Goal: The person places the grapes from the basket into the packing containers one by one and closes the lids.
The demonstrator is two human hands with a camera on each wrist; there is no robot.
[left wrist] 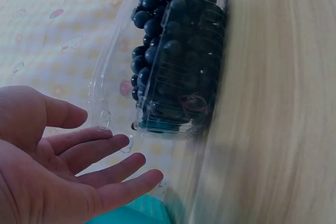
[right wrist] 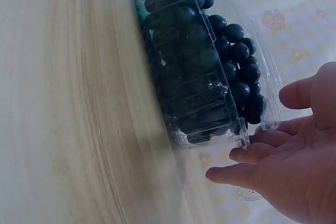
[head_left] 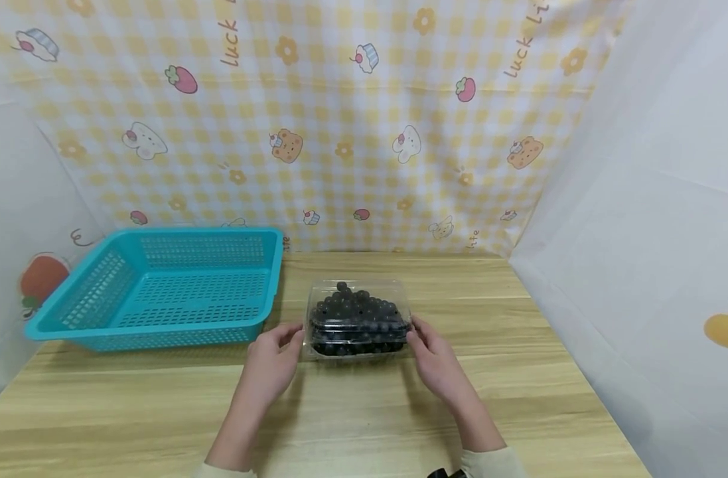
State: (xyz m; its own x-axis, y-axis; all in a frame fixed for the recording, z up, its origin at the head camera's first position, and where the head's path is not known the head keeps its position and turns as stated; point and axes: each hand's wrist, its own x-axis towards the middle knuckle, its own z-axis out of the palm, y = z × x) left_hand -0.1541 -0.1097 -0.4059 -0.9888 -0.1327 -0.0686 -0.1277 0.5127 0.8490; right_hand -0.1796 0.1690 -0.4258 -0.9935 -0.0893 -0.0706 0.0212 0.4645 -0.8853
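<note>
A clear plastic clamshell box full of black grapes stands on the table. Its clear lid is tilted up from the base, and grapes show in the gap. At the box's left side is my left hand, its thumb and index finger right at the lid's corner and the other fingers loosely extended. My right hand mirrors it on the right side. In the right wrist view, its fingertips reach beside the box's end, with the thumb apart from the index finger around the lid corner.
A turquoise perforated plastic basket stands to the left on the wood-grain table. Behind the table hangs a yellow checked cloth, and a pale cloth lines the right side.
</note>
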